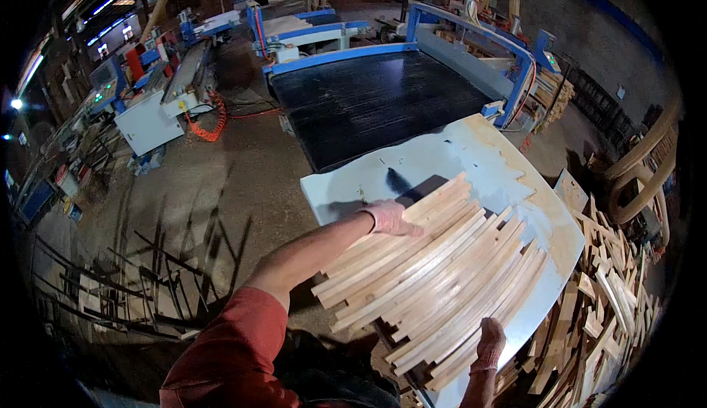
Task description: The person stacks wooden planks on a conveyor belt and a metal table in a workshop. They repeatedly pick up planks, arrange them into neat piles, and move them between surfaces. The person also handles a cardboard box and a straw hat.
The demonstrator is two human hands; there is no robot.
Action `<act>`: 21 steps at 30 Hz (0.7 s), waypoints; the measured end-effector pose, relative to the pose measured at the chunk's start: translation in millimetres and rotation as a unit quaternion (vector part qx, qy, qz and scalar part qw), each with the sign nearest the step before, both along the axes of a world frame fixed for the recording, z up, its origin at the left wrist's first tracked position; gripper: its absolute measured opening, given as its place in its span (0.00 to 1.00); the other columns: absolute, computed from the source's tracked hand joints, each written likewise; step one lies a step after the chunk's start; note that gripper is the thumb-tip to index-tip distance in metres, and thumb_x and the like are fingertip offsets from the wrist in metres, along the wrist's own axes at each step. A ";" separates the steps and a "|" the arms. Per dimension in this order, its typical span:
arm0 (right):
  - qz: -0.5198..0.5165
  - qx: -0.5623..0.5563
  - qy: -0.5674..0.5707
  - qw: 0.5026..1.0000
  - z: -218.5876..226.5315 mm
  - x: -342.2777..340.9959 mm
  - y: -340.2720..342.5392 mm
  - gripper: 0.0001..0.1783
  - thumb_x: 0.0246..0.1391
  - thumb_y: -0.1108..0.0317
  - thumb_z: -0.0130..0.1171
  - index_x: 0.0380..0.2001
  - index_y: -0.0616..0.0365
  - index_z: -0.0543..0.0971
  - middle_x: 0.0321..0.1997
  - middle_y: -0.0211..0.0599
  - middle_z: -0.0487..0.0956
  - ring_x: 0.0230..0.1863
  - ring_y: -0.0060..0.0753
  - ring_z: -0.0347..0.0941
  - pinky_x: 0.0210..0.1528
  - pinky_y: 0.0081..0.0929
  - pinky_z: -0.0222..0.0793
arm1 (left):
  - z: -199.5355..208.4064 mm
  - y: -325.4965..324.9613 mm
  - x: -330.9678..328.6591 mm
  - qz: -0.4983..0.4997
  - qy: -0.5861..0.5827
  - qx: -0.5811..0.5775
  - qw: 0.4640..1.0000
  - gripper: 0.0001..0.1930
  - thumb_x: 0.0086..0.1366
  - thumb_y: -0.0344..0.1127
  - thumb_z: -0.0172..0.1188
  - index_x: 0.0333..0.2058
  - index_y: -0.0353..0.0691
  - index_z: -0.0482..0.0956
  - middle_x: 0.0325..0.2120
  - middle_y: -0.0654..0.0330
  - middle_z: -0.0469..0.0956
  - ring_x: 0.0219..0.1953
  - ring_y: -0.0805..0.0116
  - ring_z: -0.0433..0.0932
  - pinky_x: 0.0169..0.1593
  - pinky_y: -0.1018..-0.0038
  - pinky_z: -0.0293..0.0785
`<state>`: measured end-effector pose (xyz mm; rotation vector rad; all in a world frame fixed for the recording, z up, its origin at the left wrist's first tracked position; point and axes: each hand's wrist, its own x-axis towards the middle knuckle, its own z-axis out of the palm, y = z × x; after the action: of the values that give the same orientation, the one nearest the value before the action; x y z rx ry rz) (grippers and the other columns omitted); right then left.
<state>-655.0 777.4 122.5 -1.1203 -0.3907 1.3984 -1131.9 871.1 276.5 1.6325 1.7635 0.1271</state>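
A broad layer of pale wooden strips (pixel 442 275) lies side by side on a white-topped table (pixel 339 191), their near ends uneven and jutting past its edge. My left hand (pixel 392 219), in a light pinkish glove, rests on the outermost strips at the far left side, fingers stretched over the wood. At the near right side of the layer, my right hand (pixel 490 342) is closed like a fist against the outer strips. Whatever its fingers hold, if anything, is hidden.
Beyond the table stands a blue-framed machine (pixel 471 29) with a black bed (pixel 361 99). Offcuts (pixel 589 319) are heaped at the right. Dark metal racks (pixel 132 290) stand at the left, and an orange coiled hose (pixel 213 117) hangs by a white cabinet (pixel 149 124).
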 end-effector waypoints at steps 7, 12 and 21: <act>0.040 0.083 0.012 0.996 -5.5 -163.2 124.0 0.04 0.60 0.75 0.64 0.35 0.65 0.81 0.36 0.39 0.81 0.42 0.40 0.79 0.55 0.36 0.78 | -19.9 123.7 -102.5 0.088 0.140 0.118 0.979 0.58 0.62 0.78 0.55 0.78 0.40 0.53 0.69 0.35 0.66 0.70 0.39 0.68 0.71 0.51 0.63; -0.004 0.056 -0.008 0.998 10.2 -326.8 215.1 0.06 0.60 0.74 0.63 0.36 0.67 0.78 0.33 0.42 0.80 0.43 0.44 0.79 0.56 0.37 0.79 | -30.5 220.8 -229.8 0.083 0.183 0.152 0.968 0.58 0.62 0.78 0.53 0.78 0.40 0.53 0.71 0.37 0.61 0.67 0.38 0.66 0.71 0.49 0.58; 0.036 0.082 0.026 0.996 21.7 -627.1 382.7 0.10 0.62 0.73 0.57 0.25 0.63 0.73 0.28 0.37 0.72 0.35 0.38 0.72 0.42 0.37 0.72 | -50.6 400.9 -515.6 0.024 0.255 0.210 0.944 0.53 0.70 0.77 0.41 0.78 0.38 0.50 0.77 0.33 0.47 0.79 0.34 0.46 0.77 0.44 0.40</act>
<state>-1282.1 1160.1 144.2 -0.9421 -0.5026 1.4289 -1647.5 1272.0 225.8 2.0616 2.2853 0.1145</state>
